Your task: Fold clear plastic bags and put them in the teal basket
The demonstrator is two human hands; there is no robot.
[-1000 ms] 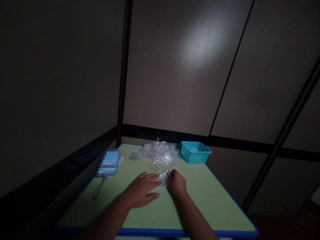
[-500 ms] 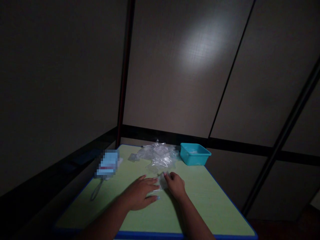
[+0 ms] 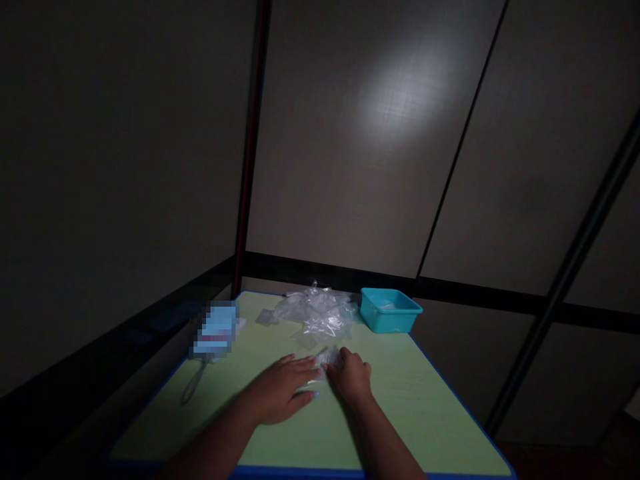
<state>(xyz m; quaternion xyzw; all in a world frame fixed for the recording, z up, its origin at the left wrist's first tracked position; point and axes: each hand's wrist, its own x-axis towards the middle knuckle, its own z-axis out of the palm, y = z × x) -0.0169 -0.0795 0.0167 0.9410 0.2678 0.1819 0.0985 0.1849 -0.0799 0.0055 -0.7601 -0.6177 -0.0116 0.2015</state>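
A small clear plastic bag [image 3: 329, 358] lies on the green tabletop between my two hands. My left hand [image 3: 281, 390] rests flat across its left part, fingers stretched out and thumb apart. On the other side, my right hand [image 3: 353, 375] is closed, its thumb and fingers gripping the bag's right part. My fingers cover some of the bag. Just beyond my hands sits a loose heap of clear plastic bags [image 3: 320, 310], crumpled and shiny.
A turquoise plastic basket [image 3: 393, 323] stands at the table's back right edge, with something pale inside. At the left edge lies a blurred-out blue item [image 3: 216, 330] with a strap loop [image 3: 193, 387]. The table [image 3: 300, 443] has a blue rim, and dark panelled walls [image 3: 345, 187] stand behind it.
My right thumb has moved down and towards me along the bag, and more of the bag's crumpled far part shows. My left hand has stayed in place.
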